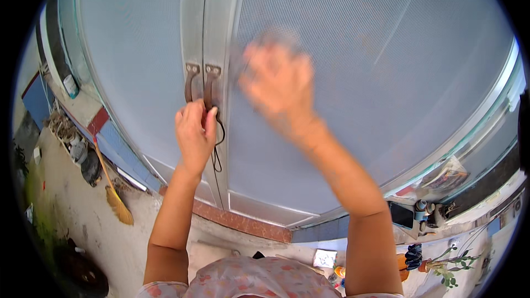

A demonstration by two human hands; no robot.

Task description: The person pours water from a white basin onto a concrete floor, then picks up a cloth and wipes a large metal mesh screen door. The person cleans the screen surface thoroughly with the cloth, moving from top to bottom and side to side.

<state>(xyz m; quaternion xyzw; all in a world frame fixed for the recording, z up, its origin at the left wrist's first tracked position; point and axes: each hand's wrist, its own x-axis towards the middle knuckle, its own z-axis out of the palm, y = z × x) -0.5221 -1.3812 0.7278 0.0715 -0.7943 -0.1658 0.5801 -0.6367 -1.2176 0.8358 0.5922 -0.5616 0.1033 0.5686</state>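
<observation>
Before me stands a metal-framed double door with two fine mesh panels (352, 103). Two worn brown pull handles (211, 85) are fixed side by side where the leaves meet. My left hand (194, 128) is at the lower ends of these handles, its fingers bent around the bottom of one. A thin black cord (217, 159) hangs in a loop just below that hand. My right hand (281, 78) is raised in front of the right mesh panel and blurred; whether it touches the mesh or holds anything cannot be told.
A straw broom (118, 205) leans against the low blue wall at left. At right a ledge holds a dark flat tray or screen (401, 215) and small containers (421, 207). A potted cactus (449, 263) stands lower right. A reddish threshold (256, 225) runs below the door.
</observation>
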